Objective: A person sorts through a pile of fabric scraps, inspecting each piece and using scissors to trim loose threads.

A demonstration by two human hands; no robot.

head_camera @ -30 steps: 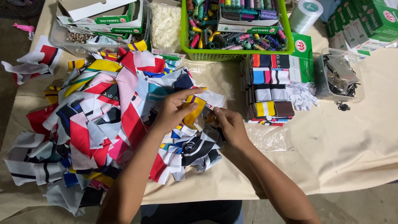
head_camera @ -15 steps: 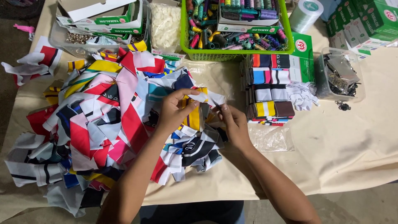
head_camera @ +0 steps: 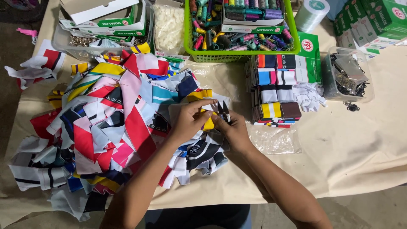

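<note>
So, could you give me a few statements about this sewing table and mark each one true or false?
1. The left hand holds a small yellow fabric piece. True.
2. The right hand holds small thread snips. True.
3. The green basket is full of buttons. False: it holds thread spools.
4. The neat stack of folded pieces lies to the left of the hands. False: it lies to their right; the loose fabric heap is on the left.
</note>
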